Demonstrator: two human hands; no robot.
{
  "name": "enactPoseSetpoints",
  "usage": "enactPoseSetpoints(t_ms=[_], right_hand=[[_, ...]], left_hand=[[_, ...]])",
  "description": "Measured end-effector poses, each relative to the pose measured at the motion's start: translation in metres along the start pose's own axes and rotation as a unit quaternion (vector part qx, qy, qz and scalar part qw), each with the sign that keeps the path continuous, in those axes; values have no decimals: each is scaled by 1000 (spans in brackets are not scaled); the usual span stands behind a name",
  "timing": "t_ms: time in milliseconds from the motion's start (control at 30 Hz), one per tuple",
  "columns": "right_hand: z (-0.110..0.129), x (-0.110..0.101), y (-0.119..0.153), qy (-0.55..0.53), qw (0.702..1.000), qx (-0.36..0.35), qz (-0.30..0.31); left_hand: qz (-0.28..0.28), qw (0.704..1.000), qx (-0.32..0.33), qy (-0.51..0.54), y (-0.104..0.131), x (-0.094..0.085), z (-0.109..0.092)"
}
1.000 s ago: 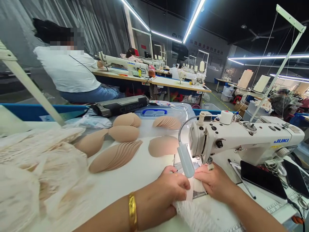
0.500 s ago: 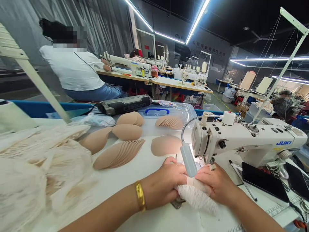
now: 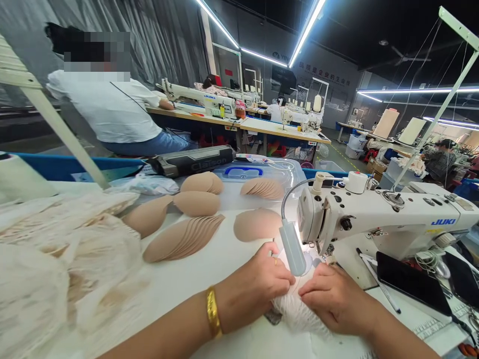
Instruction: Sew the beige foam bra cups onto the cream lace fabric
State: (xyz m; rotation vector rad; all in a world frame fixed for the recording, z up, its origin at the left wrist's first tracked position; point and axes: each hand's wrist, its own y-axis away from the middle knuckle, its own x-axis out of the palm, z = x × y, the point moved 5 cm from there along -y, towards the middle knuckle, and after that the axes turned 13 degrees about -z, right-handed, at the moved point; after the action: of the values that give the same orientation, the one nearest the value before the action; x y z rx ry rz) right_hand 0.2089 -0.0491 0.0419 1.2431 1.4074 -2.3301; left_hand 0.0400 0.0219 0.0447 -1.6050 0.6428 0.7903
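A piece of white lacy fabric lies under the head of a white JUKI sewing machine, bunched toward me. My left hand, with a gold bracelet and a ring, presses and pinches it from the left, fingers curled. On the other side my right hand is closed on the fabric's right part, fingertips close to the left ones. A grey gooseneck lamp lights the spot and hides the needle area from view.
Stacks of beige cup pads lie left of the machine, some on a clear lidded box. Cream lace garments pile up at the left. A black tablet or phone rests at the right. A person in white sits beyond.
My right hand has shifted slightly toward me, its fingers more curled. The lace is bunched closer between both hands. The left hand has moved only a little.
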Motion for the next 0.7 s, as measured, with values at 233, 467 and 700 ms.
enactPoseSetpoints(t_ms=[233,467,700], right_hand=[[-15,4,6,25,999,40,-14],[-32,7,16,78,990,116,10],[-39,0,14,72,981,178,-29]], left_hand=[[-53,998,15,-37,1,16,13],[-71,994,19,-84,-1,10,1],[-110,990,3,-89,-13,6,-4]])
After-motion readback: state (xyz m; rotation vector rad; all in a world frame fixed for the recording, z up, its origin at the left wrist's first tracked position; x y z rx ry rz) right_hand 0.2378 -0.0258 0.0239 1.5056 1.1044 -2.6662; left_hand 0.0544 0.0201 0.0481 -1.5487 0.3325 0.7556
